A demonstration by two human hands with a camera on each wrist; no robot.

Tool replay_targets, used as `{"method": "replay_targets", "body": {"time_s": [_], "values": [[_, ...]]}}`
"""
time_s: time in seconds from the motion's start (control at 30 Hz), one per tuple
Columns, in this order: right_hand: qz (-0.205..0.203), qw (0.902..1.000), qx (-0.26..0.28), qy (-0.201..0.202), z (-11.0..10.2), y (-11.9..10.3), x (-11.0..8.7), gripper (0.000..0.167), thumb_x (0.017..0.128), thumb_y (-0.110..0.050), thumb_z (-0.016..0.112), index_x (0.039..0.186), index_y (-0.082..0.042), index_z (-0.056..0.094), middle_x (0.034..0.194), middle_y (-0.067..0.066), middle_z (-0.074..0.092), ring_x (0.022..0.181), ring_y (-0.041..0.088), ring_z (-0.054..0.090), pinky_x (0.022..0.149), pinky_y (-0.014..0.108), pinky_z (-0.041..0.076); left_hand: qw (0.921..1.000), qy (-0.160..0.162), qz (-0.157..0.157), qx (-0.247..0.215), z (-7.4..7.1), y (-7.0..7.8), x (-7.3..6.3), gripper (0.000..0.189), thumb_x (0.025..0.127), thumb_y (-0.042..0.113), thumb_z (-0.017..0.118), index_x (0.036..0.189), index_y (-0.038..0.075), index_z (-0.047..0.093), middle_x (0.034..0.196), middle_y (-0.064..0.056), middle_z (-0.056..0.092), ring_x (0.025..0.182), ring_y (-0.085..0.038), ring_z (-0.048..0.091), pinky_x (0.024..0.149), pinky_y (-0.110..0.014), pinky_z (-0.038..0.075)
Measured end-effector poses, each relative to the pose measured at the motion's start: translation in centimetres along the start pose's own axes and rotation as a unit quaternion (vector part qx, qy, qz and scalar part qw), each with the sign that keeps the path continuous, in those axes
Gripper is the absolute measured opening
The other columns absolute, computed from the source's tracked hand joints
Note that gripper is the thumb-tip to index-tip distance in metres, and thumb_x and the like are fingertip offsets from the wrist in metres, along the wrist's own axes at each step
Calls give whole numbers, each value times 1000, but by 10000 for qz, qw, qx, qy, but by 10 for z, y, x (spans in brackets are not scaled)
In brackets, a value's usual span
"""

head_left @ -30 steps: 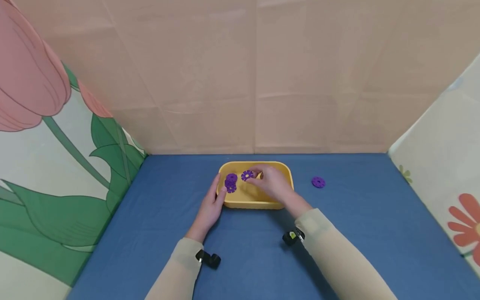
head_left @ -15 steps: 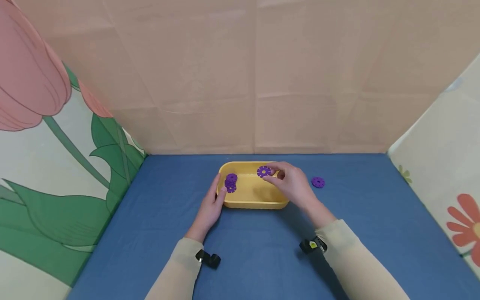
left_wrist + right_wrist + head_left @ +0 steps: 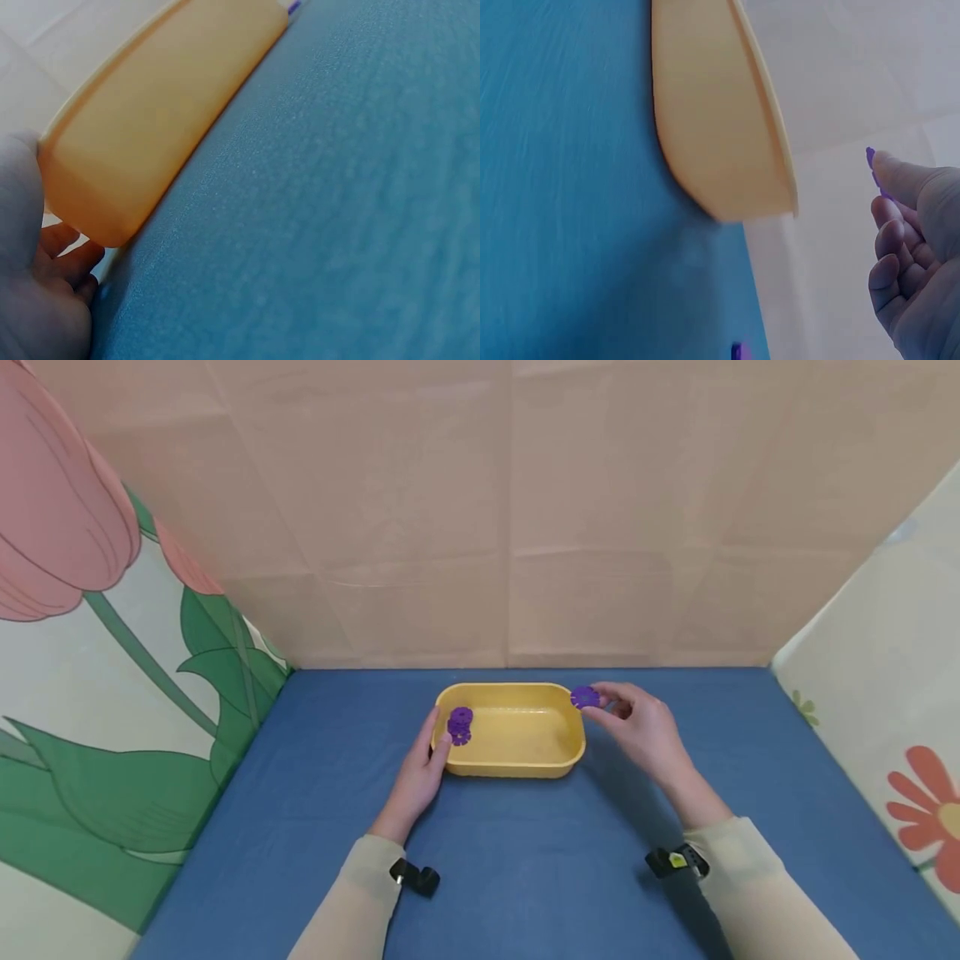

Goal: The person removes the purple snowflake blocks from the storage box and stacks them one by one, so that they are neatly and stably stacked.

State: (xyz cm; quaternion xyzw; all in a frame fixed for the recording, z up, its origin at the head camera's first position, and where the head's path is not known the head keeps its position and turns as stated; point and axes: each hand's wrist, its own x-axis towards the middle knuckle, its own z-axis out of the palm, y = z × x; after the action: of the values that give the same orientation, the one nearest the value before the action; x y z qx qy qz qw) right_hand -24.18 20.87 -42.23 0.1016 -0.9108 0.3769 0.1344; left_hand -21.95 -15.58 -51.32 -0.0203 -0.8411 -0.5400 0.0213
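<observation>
A shallow yellow tray (image 3: 525,772) sits on the blue cloth. My left hand (image 3: 416,774) grips its left end, thumb at the rim and fingers round the outside; the left wrist view shows those fingers (image 3: 79,262) at the tray's corner. Inside the tray, by my left thumb, several purple notched discs (image 3: 460,725) lie overlapping. My right hand (image 3: 647,732) pinches another purple notched disc (image 3: 585,697) between thumb and fingers, in the air at the tray's right rim. The right wrist view shows this held disc (image 3: 875,169) edge-on.
Blue cloth (image 3: 510,860) covers the table. A plain beige backdrop (image 3: 510,527) stands behind it, with flower-patterned panels (image 3: 247,677) at the sides. A small purple piece (image 3: 736,351) shows at the bottom of the right wrist view.
My right hand has carried the pinched disc rightward from over the tray's middle to its right rim. It now hides the loose disc on the cloth. My left hand stays put.
</observation>
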Motion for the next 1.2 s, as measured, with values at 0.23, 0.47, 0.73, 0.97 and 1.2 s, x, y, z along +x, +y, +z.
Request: {"method": "replay_targets", "body": {"time_s": [0.23, 0.47, 0.73, 0.97, 1.2], "values": [[461, 9989, -88, 70, -15, 23, -6, 54, 103, -47, 80, 142, -10, 73, 110, 8, 71, 90, 25, 60, 65, 27, 50, 10000, -44, 64, 32, -1, -1, 0, 66, 118, 57, 41, 178, 40, 19, 182, 7, 22, 168, -22, 19, 135, -52, 19], [700, 9975, -52, 114, -26, 49, -9, 57, 104, -49, 78, 144, -9, 72, 115, 10, 71, 94, 25, 59, 63, 24, 49, 9999, -40, 96, -7, -2, -1, 0, 71, 115, 67, 40, 177, 41, 19, 182, 7, 23, 168, -22, 19, 135, -53, 19], [572, 9978, -334, 1, -29, 79, -8, 56, 106, -46, 76, 142, -3, 72, 121, 16, 71, 99, 28, 63, 69, 29, 52, 10000, -24, 46, -28, -1, -3, 1, 62, 120, 48, 43, 177, 42, 19, 182, 8, 22, 168, -22, 18, 135, -53, 18], [556, 9968, -544, -169, -27, 96, -5, 53, 107, -41, 77, 138, 1, 73, 115, 17, 68, 95, 30, 61, 69, 36, 51, 10000, -51, 51, -17, -1, -2, 1, 67, 117, 61, 41, 177, 43, 19, 182, 9, 22, 168, -21, 18, 135, -54, 18], [576, 9945, -752, -455, -23, 108, -1, 51, 106, -40, 78, 134, 3, 73, 111, 20, 67, 91, 32, 62, 67, 38, 50, 10000, -38, 35, 28, -1, -3, 1, 71, 114, 68, 40, 177, 43, 19, 182, 10, 22, 168, -21, 18, 135, -54, 18]]}}
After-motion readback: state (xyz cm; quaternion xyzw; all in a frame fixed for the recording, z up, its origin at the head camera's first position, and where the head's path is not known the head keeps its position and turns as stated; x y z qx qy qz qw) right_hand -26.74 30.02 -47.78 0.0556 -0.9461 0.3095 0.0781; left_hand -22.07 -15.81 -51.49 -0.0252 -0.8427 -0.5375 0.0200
